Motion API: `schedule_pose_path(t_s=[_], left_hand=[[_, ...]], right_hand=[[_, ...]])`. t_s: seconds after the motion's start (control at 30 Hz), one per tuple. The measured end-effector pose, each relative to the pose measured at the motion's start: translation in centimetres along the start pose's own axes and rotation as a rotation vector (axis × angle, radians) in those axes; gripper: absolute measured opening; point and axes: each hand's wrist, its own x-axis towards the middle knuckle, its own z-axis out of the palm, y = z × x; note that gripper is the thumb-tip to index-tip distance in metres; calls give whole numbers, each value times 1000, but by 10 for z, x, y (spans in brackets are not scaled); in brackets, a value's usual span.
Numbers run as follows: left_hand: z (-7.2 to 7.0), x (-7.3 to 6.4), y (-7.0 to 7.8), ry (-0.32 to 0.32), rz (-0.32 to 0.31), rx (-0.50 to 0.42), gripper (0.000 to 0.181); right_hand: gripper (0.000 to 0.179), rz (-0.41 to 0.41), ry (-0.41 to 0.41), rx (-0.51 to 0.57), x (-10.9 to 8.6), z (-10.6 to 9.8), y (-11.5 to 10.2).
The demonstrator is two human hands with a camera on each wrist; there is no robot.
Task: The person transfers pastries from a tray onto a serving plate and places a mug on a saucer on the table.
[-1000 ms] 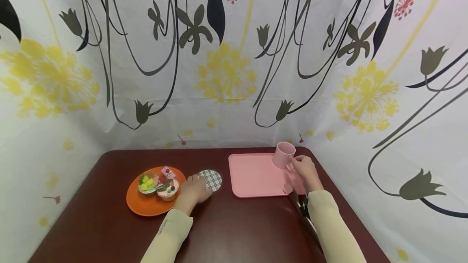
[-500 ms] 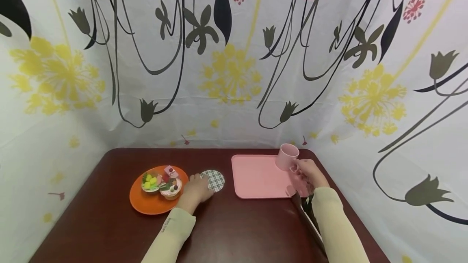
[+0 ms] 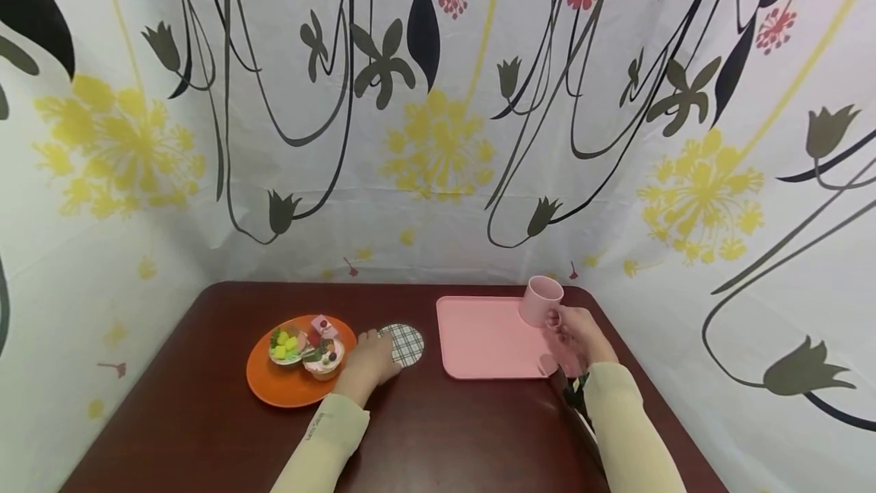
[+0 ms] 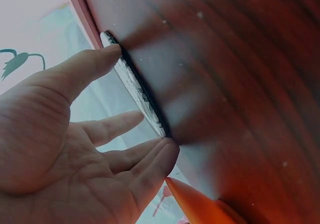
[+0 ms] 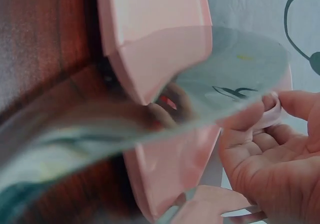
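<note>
In the head view my left hand [image 3: 372, 362] is at the left side of a round plaid coaster [image 3: 409, 342] on the table. The left wrist view shows the thumb and fingers pinching opposite edges of the coaster [image 4: 134, 87], which lies at the tabletop. To the right, my right hand [image 3: 582, 332] grips the handle of a pink mug [image 3: 541, 301]. Upright, the mug stands at the far right corner of a pink tray [image 3: 479, 337]. Close up in the right wrist view, the mug's handle [image 5: 270, 118] sits between thumb and curled fingers of that hand [image 5: 275, 169].
An orange plate [image 3: 279, 394] with several small cakes and fruit lies left of my left hand. Shiny metal utensils [image 5: 220, 78], their kind unclear, lie near the tray's front right corner, partly under my right forearm. A flower-patterned curtain [image 3: 438, 242] rises behind the table.
My right hand's fingers have curled further round the mug's handle. The left hand stays at the coaster. The head view has shifted slightly, moving everything a little right and down.
</note>
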Motion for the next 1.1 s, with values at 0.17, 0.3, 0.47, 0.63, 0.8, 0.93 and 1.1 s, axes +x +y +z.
schedule_pose_path(t_s=[0.17, 0.3, 0.47, 0.63, 0.8, 0.93, 1.1], left_hand=[[1, 1, -1, 6, 17, 2, 65], [2, 2, -1, 29, 29, 5, 62], [2, 1, -1, 40, 31, 5, 58], [4, 1, 0, 56, 17, -4, 55], [4, 0, 0, 79, 8, 10, 47], [4, -2, -1, 103, 4, 17, 44], [4, -2, -2, 103, -4, 15, 42]], right_hand=[[36, -8, 16, 22, 3, 3, -1], [34, -20, 0, 38, 3, 5, -1], [34, -14, -7, 65, 5, 6, 2], [34, -7, 22, 79, 7, 11, 3], [34, 9, 42, 56, 3, 14, 1], [33, 7, 51, 48, 0, 16, -1], [34, 6, 39, 64, 0, 16, -1]])
